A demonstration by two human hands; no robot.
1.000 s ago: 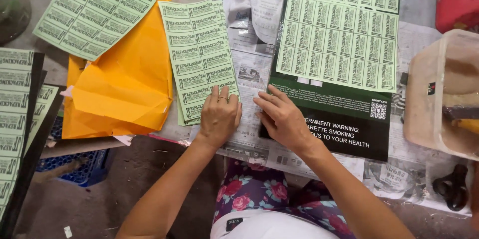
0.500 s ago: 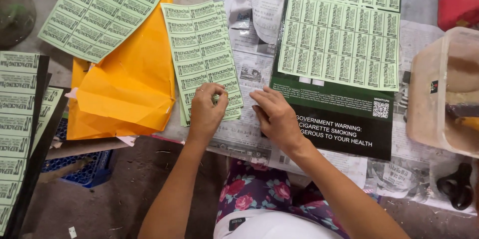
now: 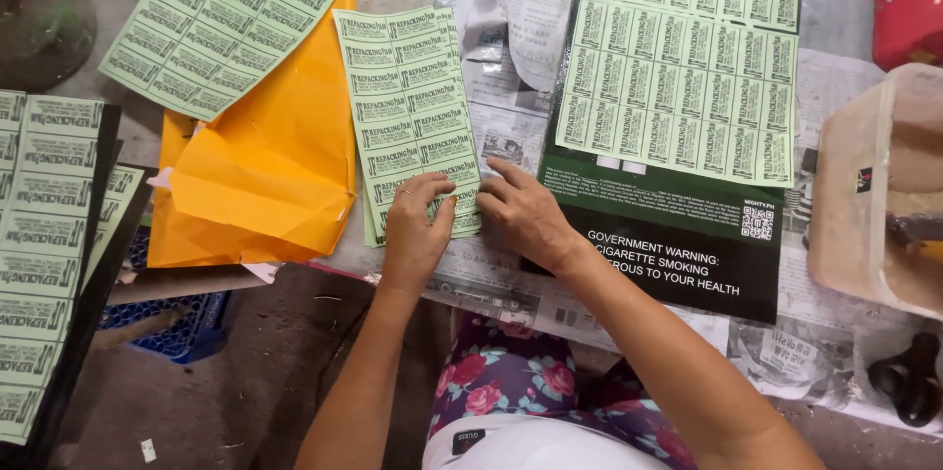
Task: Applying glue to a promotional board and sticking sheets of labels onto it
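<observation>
The lower end of a narrow stack of green label sheets (image 3: 408, 107) is being pinched by the left hand (image 3: 413, 229), whose fingers are curled onto the bottom rows while the thumb is being pressed against the sheet edge. The same bottom corner is being touched by the right hand (image 3: 526, 215), its fingertips being laid flat on the paper just beside the left thumb; nothing is being gripped by it. The stack is being supported by spread newspaper (image 3: 511, 126) on the work surface, between an orange envelope (image 3: 260, 165) on one side and a dark printed carton sheet (image 3: 678, 244) on the other. The upper part of that dark sheet is being covered by a larger green label sheet (image 3: 688, 77). Another label sheet (image 3: 221, 18) is being borne partly by the orange envelope, and more are being stacked at the left edge (image 3: 44, 234). A translucent plastic container (image 3: 864, 165) and black scissors (image 3: 909, 382) are being kept well apart at the right.
</observation>
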